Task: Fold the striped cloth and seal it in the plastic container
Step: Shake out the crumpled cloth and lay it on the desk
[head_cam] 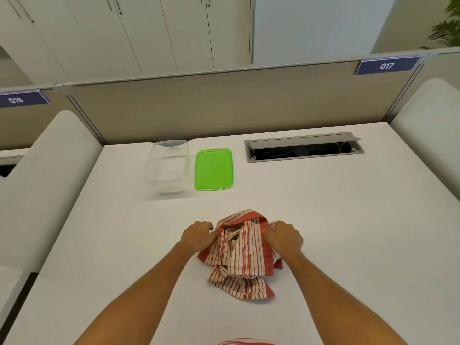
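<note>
The striped cloth (pixel 240 252) lies crumpled in the lower centre of the frame, its long axis running down toward the viewer. The left hand (pixel 198 236) and right hand (pixel 283 237) each pinch a top corner, equally near. The clear container (pixel 168 166) and green lid (pixel 214 169) sit above, well apart, on the surface (pixel 348 220).

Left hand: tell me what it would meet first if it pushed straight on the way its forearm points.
The left hand grips the striped cloth, so it would push that along first. Beyond, the line runs up and right over bare table towards the green lid, probably its near edge; depth is unclear.
</note>
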